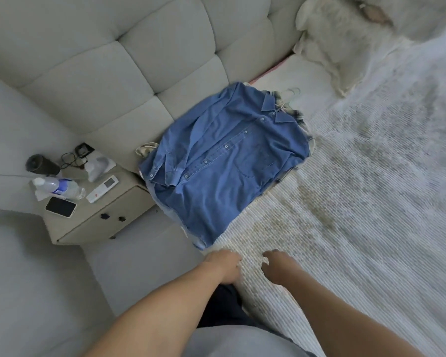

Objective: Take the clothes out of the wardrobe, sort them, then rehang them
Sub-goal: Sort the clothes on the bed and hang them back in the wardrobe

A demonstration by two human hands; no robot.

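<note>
**Shirts stacked on the bed as the sorting stage runs on**

A blue denim shirt (pixel 227 155) lies buttoned and face up on top of a small pile of clothes at the bed's (pixel 371 202) left edge, close to the tufted headboard (pixel 113 73). A plaid garment (pixel 300 115) peeks out from under it, and pale hanger hooks (pixel 291 95) show beyond the collar. The person's left hand (pixel 223 266) rests on the mattress edge just short of the shirt's hem, fingers curled loosely and gripping nothing. The right hand (pixel 274 266) hovers beside it, fingers relaxed and bent, also empty.

The step looks to be sorting, with the pile laid out and rehanging not yet begun. The next move likely calls for a reach forward to the hem or collar, or a turn away for more clothes.

The pile overhangs the mattress edge toward the bedside table (pixel 93 217), which carries a water bottle (pixel 59 188), a phone (pixel 60 206) and a remote (pixel 102 189); a careless tug could slide garments off that side. To the right the bedspread lies open, with a fluffy pillow (pixel 345 42) well apart.
</note>
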